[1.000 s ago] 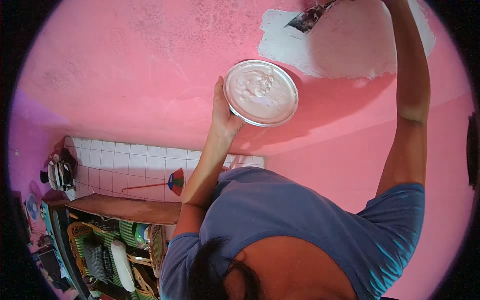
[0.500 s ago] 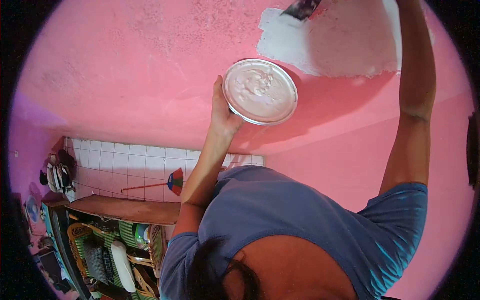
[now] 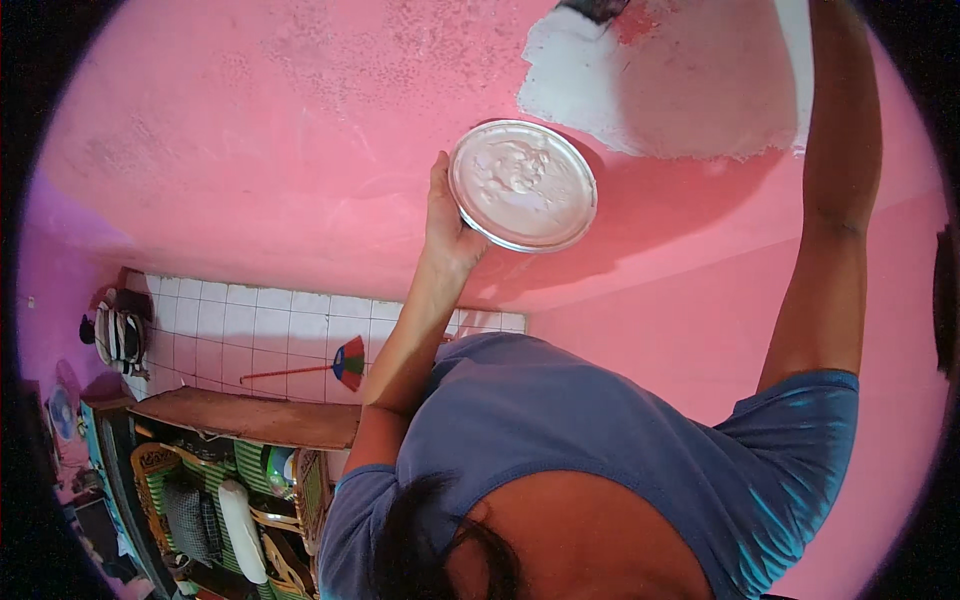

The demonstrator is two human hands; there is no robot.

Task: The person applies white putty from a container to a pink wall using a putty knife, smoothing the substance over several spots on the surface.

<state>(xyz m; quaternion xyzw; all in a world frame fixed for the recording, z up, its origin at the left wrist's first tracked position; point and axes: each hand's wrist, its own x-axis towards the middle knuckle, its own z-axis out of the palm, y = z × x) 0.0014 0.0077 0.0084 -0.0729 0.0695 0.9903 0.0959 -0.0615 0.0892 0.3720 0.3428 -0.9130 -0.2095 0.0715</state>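
My left hand is closed on the edge of a round, shallow white lid, thumb along its left side. Thick white paste is spread and heaped over the lid's face. Against the pink wall, a patch of white and greyish coating fills the upper right. At its top left, the dark blade of a scraper touches or nearly touches the coating; the rest of the tool is cut off. My right arm reaches up past the top edge, so the right hand is hidden.
Low on the left are white wall tiles, a broom with a red handle and coloured bristles, hanging clothes and a wooden ledge. Rattan chairs with cushions and a blue fan stand beyond.
The scraper has gone up, and less of its blade shows now. My right arm has shifted slightly right. The lid stays nearly in place in my left hand.
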